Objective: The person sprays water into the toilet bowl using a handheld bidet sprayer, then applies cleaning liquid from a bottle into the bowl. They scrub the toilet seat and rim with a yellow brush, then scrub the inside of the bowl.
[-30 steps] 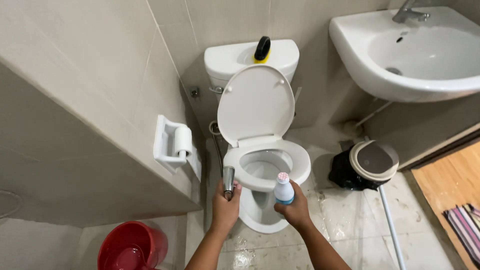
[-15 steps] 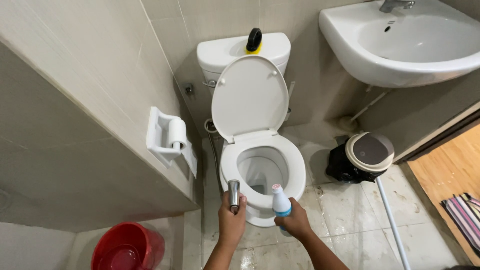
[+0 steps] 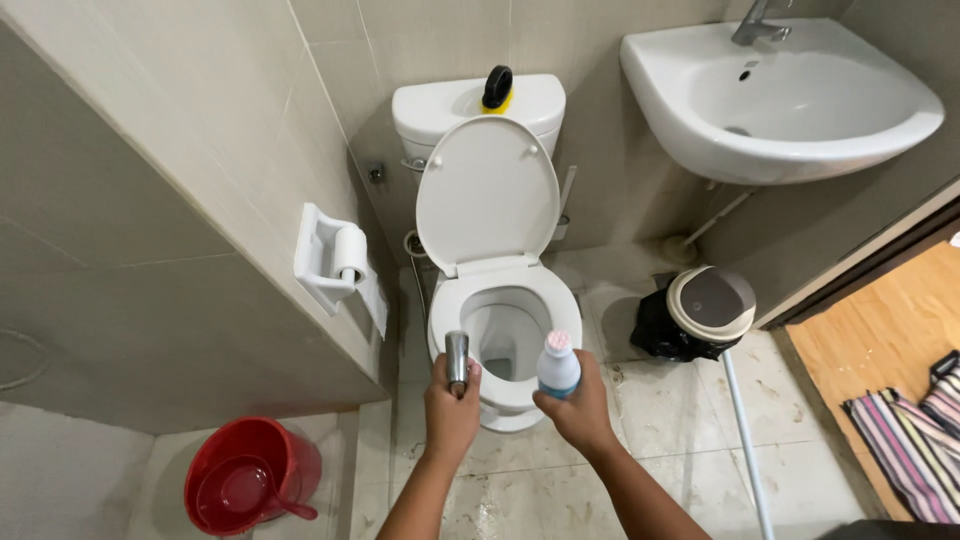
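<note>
Over the toilet bowl [image 3: 505, 330], left hand [image 3: 450, 410] grips a sprayer [image 3: 457, 358], right hand [image 3: 578, 408] a cleaner bottle [image 3: 558, 365]; cleaning looks underway, tipping the bottle seems due

Open floor between red bucket [image 3: 250, 478] and bin [image 3: 706, 310]; toilet [image 3: 505, 330] blocks ahead.

Both hands — sprayer [image 3: 457, 358], bottle [image 3: 558, 364] — now slightly farther apart.

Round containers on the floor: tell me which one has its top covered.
The black bin right of the toilet, under the sink; a grey lid covers it. The red bucket at lower left stands open.
</note>
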